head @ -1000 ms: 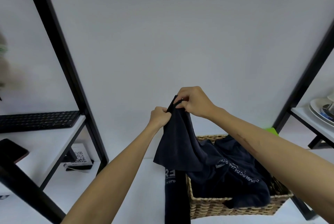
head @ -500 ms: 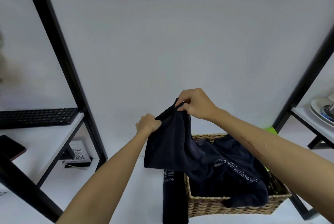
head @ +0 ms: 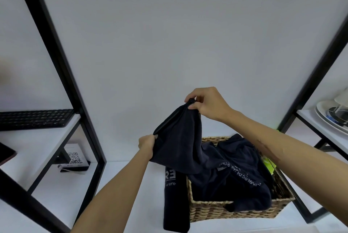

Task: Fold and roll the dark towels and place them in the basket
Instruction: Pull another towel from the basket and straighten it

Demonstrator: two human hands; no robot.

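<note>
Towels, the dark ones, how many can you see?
3 at least: one held up by both hands, one heaped in the basket, one folded flat beside it. The heap may hide more.

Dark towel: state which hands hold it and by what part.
Both. The right hand pinches the dark towel at its bunched top corner; the left hand grips its upper edge lower down.

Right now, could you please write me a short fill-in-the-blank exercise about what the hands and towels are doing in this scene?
1. Both hands grip the edge of a dark ____, the right hand higher than the left hand.
2. More dark towels lie in the woven ____.
3. On the left shelf lies a black ____.

Missing words: towel; basket; keyboard
</note>
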